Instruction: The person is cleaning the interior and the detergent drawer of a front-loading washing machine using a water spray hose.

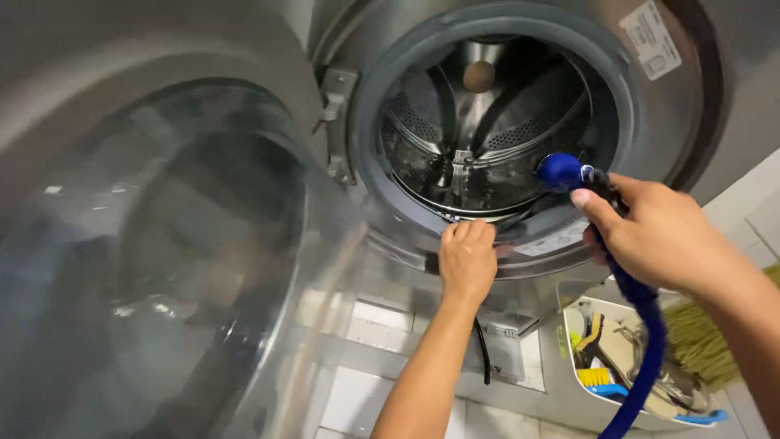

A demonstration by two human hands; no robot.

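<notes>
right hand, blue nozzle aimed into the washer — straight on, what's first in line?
The right hand points the blue hose nozzle up-left through the open mouth. Past the grey door seal the way looks free until the perforated steel drum, probably its rear wall; depth is unclear.

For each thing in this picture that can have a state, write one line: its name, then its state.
Washing machine door: swung wide open.
Drum: open to view, no laundry visible.
Grey door seal: lower edge touched by the left hand.
Blue spray nozzle: gripped in the right hand, pointed into the drum; no water visible.
Blue hose: hanging down from the nozzle.
White tub: on the floor, filled with brushes.
</notes>
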